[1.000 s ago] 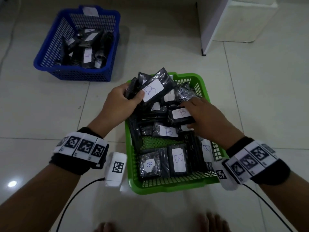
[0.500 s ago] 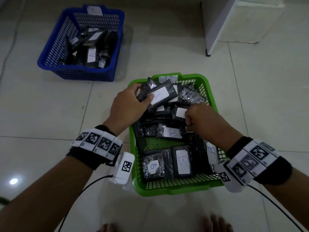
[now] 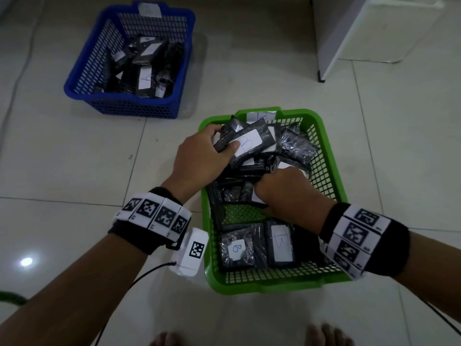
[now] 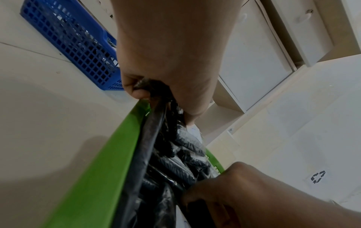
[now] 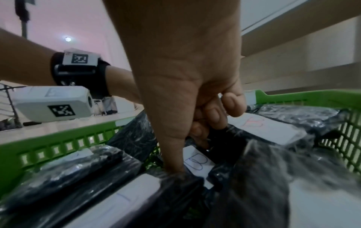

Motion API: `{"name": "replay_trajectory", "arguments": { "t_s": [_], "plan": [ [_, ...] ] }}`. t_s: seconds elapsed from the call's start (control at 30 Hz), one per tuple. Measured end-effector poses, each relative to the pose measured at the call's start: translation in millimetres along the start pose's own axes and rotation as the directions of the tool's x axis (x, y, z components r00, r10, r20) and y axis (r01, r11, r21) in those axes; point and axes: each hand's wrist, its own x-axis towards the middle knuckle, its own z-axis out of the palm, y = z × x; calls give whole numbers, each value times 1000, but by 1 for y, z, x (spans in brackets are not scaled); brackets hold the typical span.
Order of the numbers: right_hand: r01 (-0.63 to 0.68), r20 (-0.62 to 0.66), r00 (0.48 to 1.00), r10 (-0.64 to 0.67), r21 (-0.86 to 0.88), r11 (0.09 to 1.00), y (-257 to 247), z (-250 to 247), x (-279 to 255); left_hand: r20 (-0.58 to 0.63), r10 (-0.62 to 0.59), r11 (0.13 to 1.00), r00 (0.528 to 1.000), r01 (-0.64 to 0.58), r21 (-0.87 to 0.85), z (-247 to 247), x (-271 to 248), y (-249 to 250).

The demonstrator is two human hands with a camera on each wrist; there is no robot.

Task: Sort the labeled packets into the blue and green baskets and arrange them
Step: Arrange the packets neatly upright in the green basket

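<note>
The green basket [image 3: 329, 156] in front of me holds many black packets with white B labels. My left hand [image 3: 199, 158] grips a stack of black packets [image 3: 252, 143] over the basket's far left corner, thumb on the top B label. In the left wrist view the fingers [image 4: 136, 91] pinch the stack's edge above the green rim [image 4: 109, 169]. My right hand [image 3: 287, 193] reaches into the middle of the pile. Its fingers [image 5: 224, 111] curl round a black packet's edge [image 5: 224, 137], while the thumb presses down beside a B label [image 5: 197, 162]. The blue basket [image 3: 82, 78] stands far left with several packets.
A white cabinet [image 3: 361, 33] stands at the far right on the tiled floor. My bare feet [image 3: 329, 335] show at the bottom edge. A black cable [image 3: 139, 278] trails from the left wrist camera. Two B packets [image 3: 282, 243] lie flat at the basket's near end.
My right hand left the B packet on the right, curled its fingers and dug into the pile's middle. My left hand lowered its stack toward the basket's far left.
</note>
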Motion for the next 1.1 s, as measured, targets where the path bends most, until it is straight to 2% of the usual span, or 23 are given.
{"name": "replay_trajectory", "arguments": {
  "t_s": [0.17, 0.57, 0.8, 1.0, 1.1],
  "plan": [
    [-18, 29, 999, 18, 12, 1000, 1, 4, 1, -3, 3, 1000, 1000, -3, -3, 1, -1, -2],
    [141, -88, 987, -137, 51, 989, 11, 8, 0, -3, 16, 1000, 1000, -16, 22, 2, -1, -2],
    [204, -53, 978, -199, 123, 971, 3, 8, 11, -3, 29, 999, 1000, -29, 43, 3, -1, -2],
    [159, -44, 987, -153, 181, 971, -7, 12, 21, -2, 30, 999, 1000, -30, 45, 4, -1, -2],
    [124, -32, 992, -120, 299, 946, -10, 11, 25, -4, 38, 998, 999, -38, 48, 4, -2, -3]
  ]
}}
